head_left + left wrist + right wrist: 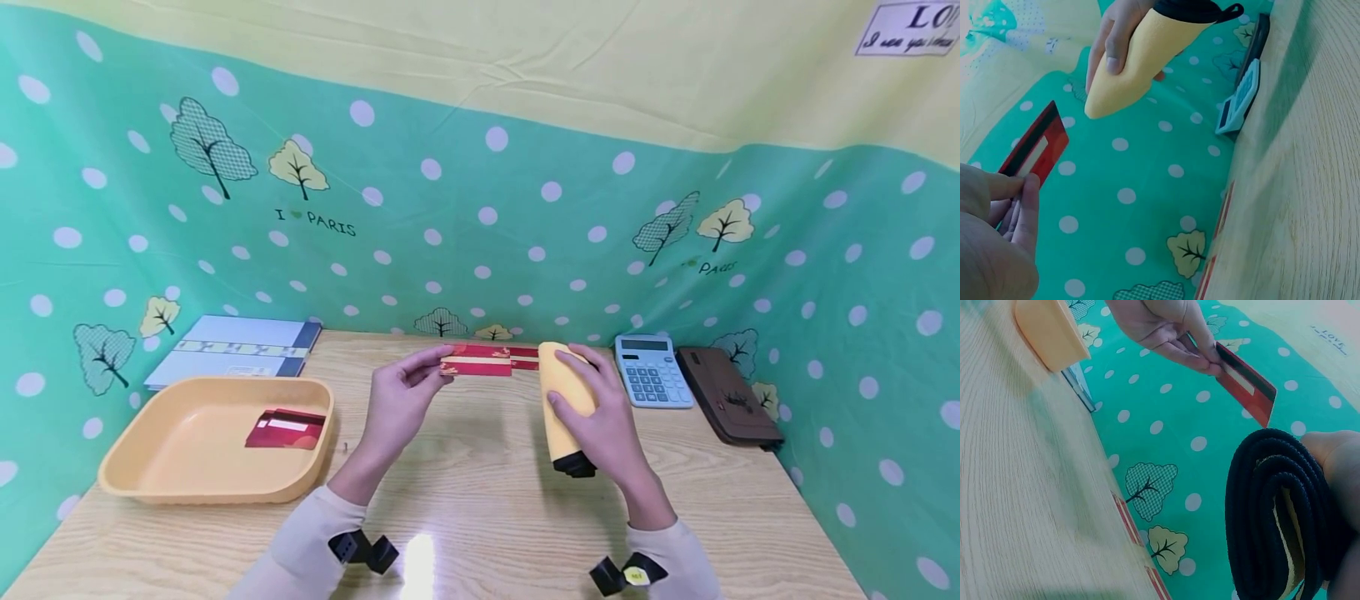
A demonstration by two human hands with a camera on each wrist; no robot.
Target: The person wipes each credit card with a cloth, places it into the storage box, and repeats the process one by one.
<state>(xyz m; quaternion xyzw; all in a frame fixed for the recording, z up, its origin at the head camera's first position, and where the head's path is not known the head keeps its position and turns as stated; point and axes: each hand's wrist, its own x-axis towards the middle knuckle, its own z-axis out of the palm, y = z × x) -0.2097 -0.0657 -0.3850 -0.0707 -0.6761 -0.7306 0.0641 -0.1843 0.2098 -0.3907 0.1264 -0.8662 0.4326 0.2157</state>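
My left hand (397, 404) pinches a red card (476, 367) by its edge between thumb and fingers. In the left wrist view this card (1036, 145) shows a black stripe and a white strip on its back. My right hand (603, 412) grips a rolled yellow cloth (561, 396) with black edging, held up at a tilt. A black loop (1231, 12) sticks out from its dark end, and in the right wrist view the rolled layers (1272, 487) show end-on. Behind the held card, more red cards (527, 358) lie along the table's back edge, partly hidden.
A pale orange basin (202, 497) at the left holds red cards (285, 429). Behind it lies a blue-and-white folder (232, 346). At the right are a light blue calculator (654, 372) and a brown zip case (727, 396). A green dotted curtain (480, 208) encloses the table's back and sides.
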